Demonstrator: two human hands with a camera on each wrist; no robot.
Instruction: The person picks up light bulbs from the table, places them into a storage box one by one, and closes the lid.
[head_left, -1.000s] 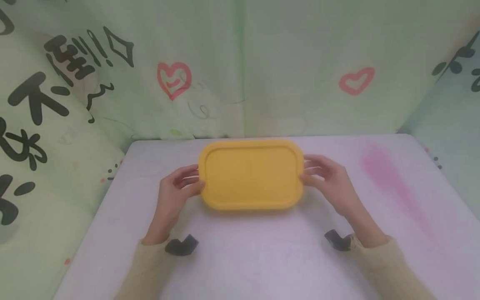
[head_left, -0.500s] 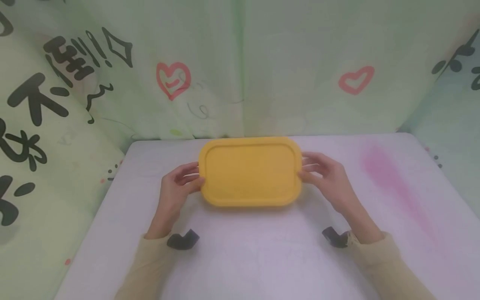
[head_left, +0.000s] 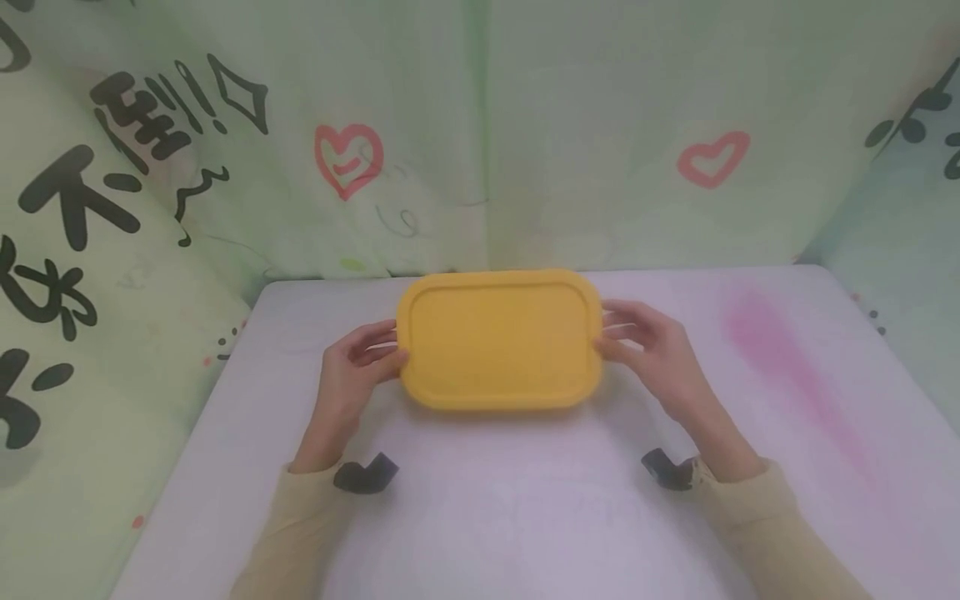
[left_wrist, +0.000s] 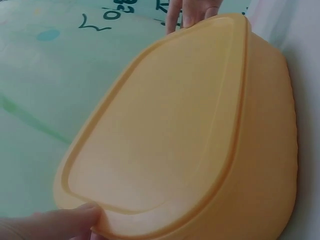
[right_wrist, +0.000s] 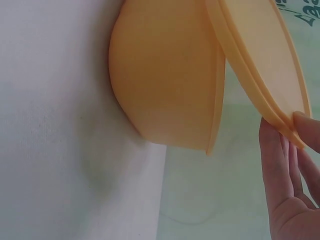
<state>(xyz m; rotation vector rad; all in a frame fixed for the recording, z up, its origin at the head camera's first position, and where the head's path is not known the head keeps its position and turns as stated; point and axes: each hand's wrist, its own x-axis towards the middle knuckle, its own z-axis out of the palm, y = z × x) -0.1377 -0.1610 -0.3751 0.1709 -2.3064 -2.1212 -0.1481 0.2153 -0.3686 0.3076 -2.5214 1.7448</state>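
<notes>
A yellow rectangular lid (head_left: 498,340) with rounded corners and a raised border is held between both hands. At its left end, the left hand (head_left: 348,379) pinches the edge, thumb (left_wrist: 75,220) on top. The right hand (head_left: 660,358) grips the opposite end between thumb and fingers (right_wrist: 276,170). Below the lid stands a container (right_wrist: 165,75) of the same colour, which the lid hides in the head view. In the right wrist view the lid slants away from the container's rim (right_wrist: 217,105), leaving a gap at that end.
The container stands on a white tabletop (head_left: 517,508) with a pink smear (head_left: 787,367) on the right. A pale green curtain (head_left: 585,108) with red hearts and dark lettering surrounds the back and sides. Black straps (head_left: 366,474) sit at both wrists.
The lid has shifted slightly toward the back of the table and a touch to the left, both hands moving with it. Their grip on its ends looks the same.
</notes>
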